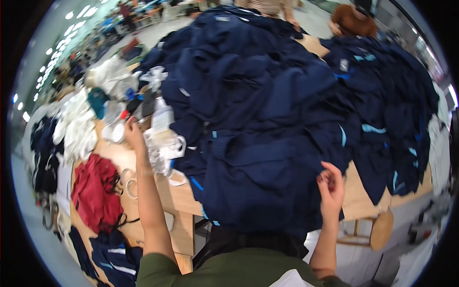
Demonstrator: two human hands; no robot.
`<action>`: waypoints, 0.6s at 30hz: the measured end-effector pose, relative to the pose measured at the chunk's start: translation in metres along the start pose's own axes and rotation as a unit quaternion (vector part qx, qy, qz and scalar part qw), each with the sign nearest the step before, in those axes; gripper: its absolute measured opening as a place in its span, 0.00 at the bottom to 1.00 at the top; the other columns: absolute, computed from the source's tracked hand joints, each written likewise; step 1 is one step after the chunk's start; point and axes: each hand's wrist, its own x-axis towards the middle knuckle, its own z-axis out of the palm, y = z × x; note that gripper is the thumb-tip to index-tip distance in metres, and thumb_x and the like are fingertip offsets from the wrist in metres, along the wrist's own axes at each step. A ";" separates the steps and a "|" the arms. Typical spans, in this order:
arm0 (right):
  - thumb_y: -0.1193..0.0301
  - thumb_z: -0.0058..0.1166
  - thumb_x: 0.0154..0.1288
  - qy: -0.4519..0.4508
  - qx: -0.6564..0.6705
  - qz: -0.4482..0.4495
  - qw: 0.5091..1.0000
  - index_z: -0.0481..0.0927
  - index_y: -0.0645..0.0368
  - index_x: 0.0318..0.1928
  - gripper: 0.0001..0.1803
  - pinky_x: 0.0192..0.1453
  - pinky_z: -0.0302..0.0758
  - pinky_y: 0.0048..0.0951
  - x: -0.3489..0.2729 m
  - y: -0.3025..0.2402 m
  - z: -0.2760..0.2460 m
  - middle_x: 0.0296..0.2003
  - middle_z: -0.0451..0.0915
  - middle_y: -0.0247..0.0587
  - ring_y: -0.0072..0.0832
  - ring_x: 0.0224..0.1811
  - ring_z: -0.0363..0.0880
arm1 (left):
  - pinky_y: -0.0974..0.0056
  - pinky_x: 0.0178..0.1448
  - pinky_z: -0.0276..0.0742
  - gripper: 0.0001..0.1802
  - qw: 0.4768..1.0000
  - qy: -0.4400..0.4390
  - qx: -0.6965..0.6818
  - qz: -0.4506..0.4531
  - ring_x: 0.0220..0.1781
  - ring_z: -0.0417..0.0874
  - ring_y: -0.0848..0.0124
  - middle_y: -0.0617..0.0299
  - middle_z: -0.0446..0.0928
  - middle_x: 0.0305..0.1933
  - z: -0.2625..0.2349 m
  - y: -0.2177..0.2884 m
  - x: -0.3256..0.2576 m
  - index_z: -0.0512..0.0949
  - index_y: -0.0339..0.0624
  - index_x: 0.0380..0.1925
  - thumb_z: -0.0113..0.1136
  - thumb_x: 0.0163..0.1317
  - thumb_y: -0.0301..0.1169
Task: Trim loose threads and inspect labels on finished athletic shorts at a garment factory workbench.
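Note:
A large dark navy garment (253, 177) with light blue trims lies spread in front of me, its near end hanging over the table edge by my waist. My left hand (133, 130) reaches out to the far left, over a clutter of small items. Its fingers are pinched at a small red thing (125, 115), whose kind is too small and blurred to tell. By the garment's right side my right hand (332, 190) is raised with curled fingers. Small dark spots show among those fingers, and what they hold, if anything, I cannot make out.
Behind the garment rises a big heap of navy clothing (248, 71), with more navy garments (382, 115) to the right. White cloth (76, 124), a red cloth bundle (97, 193) and tape rolls (130, 184) lie left. A wooden stool (381, 231) stands right. Two people work across the table.

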 end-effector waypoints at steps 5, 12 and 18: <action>0.84 0.53 0.64 -0.006 0.052 -0.008 0.999 0.78 0.61 0.51 0.15 0.32 0.60 0.13 0.011 0.001 0.007 0.30 0.68 0.26 0.11 0.29 0.62 | 0.75 0.37 0.68 0.11 0.960 -0.250 -0.122 0.033 0.34 0.73 0.81 0.68 0.74 0.34 0.033 0.192 -0.194 0.80 0.36 0.42 0.49 0.66 0.21; 0.81 0.55 0.65 -0.012 0.075 -0.010 0.997 0.80 0.63 0.49 0.12 0.31 0.61 0.13 0.000 -0.005 0.013 0.31 0.69 0.27 0.11 0.29 0.63 | 0.67 0.39 0.75 0.18 0.872 -0.412 -0.038 0.262 0.34 0.77 0.67 0.59 0.72 0.39 0.101 0.268 -0.305 0.79 0.40 0.46 0.69 0.53 0.25; 0.81 0.55 0.66 -0.025 0.058 0.002 0.998 0.81 0.63 0.47 0.10 0.31 0.61 0.13 -0.010 0.008 0.003 0.31 0.70 0.26 0.10 0.29 0.62 | 0.64 0.38 0.75 0.13 0.828 -0.389 0.055 0.400 0.33 0.76 0.64 0.60 0.70 0.40 0.146 0.253 -0.319 0.83 0.43 0.35 0.72 0.47 0.27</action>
